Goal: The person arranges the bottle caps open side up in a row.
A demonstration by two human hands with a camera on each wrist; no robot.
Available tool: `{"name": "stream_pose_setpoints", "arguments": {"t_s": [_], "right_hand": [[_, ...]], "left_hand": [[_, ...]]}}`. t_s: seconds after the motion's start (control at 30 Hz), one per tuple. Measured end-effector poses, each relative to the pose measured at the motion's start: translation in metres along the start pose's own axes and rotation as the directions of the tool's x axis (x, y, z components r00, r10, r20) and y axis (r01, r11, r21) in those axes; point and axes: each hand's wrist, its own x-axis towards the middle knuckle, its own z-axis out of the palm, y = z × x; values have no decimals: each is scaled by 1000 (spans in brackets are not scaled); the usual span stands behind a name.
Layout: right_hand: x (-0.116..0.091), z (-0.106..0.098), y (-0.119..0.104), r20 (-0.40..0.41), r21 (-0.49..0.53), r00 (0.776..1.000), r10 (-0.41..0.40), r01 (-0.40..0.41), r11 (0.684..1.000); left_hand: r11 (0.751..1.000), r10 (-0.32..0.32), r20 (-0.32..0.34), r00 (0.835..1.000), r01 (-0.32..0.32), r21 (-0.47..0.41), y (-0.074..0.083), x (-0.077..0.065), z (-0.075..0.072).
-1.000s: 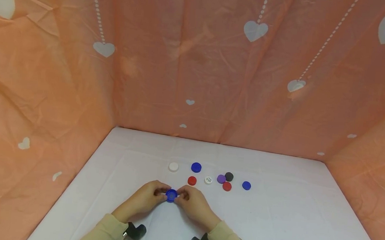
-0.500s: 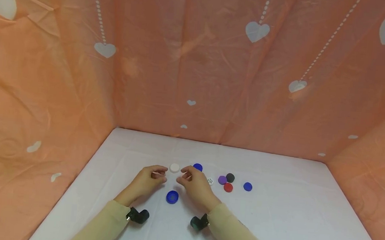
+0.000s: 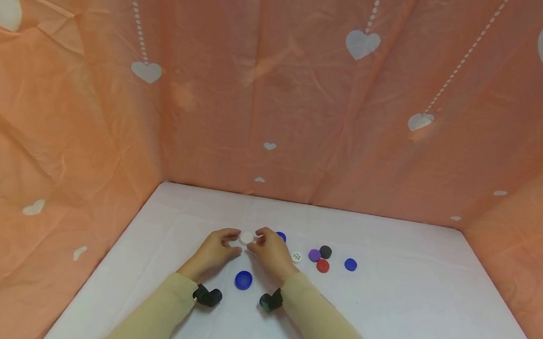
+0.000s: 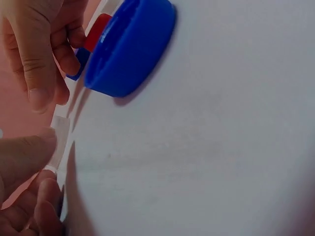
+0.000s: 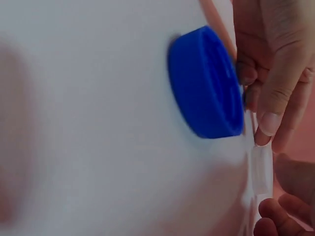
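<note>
A white bottle cap [image 3: 247,238] lies on the table between the two hands, showing pale and edge-on in the left wrist view. To its left, my left hand [image 3: 217,248] has thumb and fingers spread, tips close to the cap's rim. From the other side my right hand [image 3: 272,250] reaches in, its thumb and fingertips right at the rim. Nearer the body sits a large blue cap [image 3: 243,280], hollow side up and untouched. A red cap [image 4: 98,32] lies beyond it in the left wrist view, hidden behind the right hand in the head view.
Behind the right hand a blue cap [image 3: 281,237] is partly covered. Farther right lie a patterned white cap [image 3: 296,256], a purple cap [image 3: 314,255], a black cap [image 3: 325,252], a red cap [image 3: 323,266] and a blue cap [image 3: 350,264]. An orange curtain [image 3: 302,140] encloses the table.
Both hands have let go of the large blue cap, leaving it on the table. They have moved forward to either side of the white cap, the fingers drawing nearer to it.
</note>
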Motion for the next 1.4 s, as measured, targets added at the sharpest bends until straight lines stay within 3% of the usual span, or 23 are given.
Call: {"name": "stream_pose_setpoints", "arguments": {"t_s": [0.3, 0.47, 0.77, 1.17, 1.4], "right_hand": [[5, 9, 1, -27, -121, 1000, -7, 4, 993], [5, 12, 3, -25, -139, 1000, -19, 16, 990], [3, 14, 3, -53, -180, 996, -67, 57, 982], [2, 14, 3, 6, -127, 998, -56, 57, 990], [-4, 7, -1, -4, -41, 999, -42, 42, 998]], "left_hand": [[998, -7, 22, 1000, 6, 59, 0, 3, 3], [994, 15, 48, 999, -20, 110, -1, 5, 5], [988, -5, -1, 1000, 5, 156, -1, 5, 8], [998, -7, -35, 999, 9, 62, -7, 0, 9], [1000, 4, -20, 1000, -4, 13, 2, -8, 2]]}}
